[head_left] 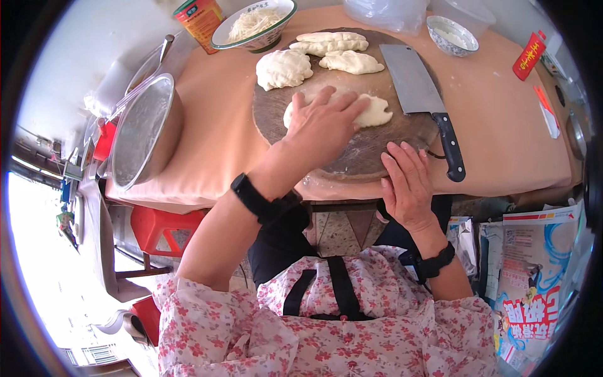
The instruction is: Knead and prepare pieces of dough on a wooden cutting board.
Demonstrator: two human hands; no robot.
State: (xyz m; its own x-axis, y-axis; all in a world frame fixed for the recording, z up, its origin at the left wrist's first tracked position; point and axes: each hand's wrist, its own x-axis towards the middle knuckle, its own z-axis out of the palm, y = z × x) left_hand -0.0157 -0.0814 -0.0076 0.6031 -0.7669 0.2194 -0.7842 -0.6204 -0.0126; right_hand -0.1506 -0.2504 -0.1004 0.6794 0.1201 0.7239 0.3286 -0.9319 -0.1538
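Observation:
My left hand point(322, 125) lies palm down over a flattened piece of pale dough point(377, 113), its fingers spread and pressing on it; part of the dough is hidden beneath the hand. This dough rests on a round dark wooden board point(370, 154). At the board's near right edge, my right hand point(408, 185) touches the rim with fingers stretched out and nothing held. Farther back on the board are a wide dough lump point(282, 69), a long dough piece point(330, 43) and a smaller one point(352, 61). A cleaver point(411, 78) lies on the right, its black handle past the edge.
A large metal basin point(146, 133) stands at the left. Behind the board are a bowl of pale shreds point(256, 25), an orange canister point(201, 28) and a small bowl of white powder point(451, 36). A red stool point(160, 229) stands below the peach-coloured tablecloth point(210, 132).

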